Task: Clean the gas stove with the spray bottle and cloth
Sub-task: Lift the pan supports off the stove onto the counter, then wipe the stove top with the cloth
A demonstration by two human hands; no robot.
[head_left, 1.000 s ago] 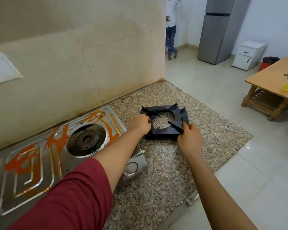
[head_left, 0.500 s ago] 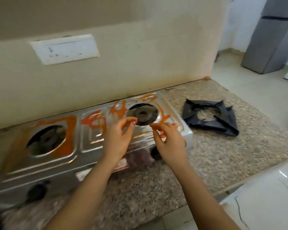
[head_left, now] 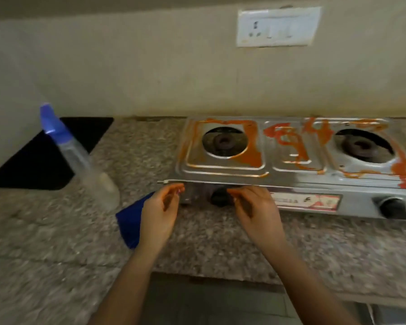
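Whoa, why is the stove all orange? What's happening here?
Someone looks ready to clean a messy gas stove. It is smeared with orange stains, and both burners sit bare with no pan stands on them. The left hand and right hand hover by the stove's front edge, holding nothing. A blue cloth lies on the counter, partly under the left hand. A spray bottle stands further left. No wiping shows yet.
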